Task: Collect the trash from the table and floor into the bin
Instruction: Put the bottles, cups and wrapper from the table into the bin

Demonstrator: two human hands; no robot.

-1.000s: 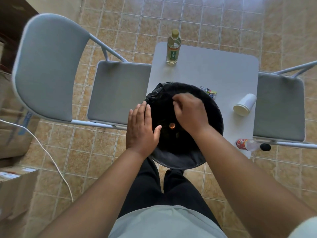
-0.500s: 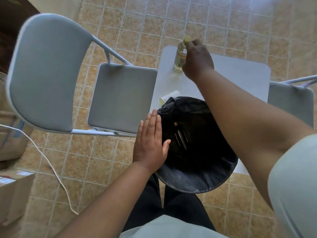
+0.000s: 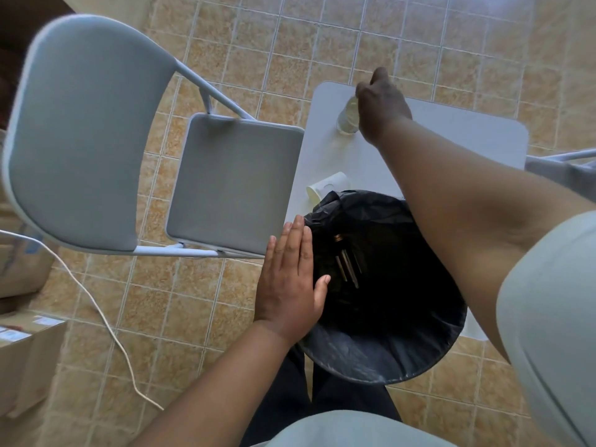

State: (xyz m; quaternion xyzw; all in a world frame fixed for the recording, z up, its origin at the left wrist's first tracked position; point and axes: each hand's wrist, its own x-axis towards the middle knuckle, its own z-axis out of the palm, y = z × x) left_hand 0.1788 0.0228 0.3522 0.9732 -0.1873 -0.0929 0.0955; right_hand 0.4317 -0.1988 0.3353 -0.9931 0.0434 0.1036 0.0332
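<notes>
Hiding bottle (image 3: 347, 119) — right hand (image 3: 382, 106)

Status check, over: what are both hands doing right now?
Right hand closed round bottle on table. Left hand flat, open, on bin rim. Cup lies beside bin.

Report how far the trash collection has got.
Done: a few items already lie inside the bin. In hand: the right hand closes its grip over the bottle on the table; the left hand rests flat at the bin's rim. Left: the paper cup.
</notes>
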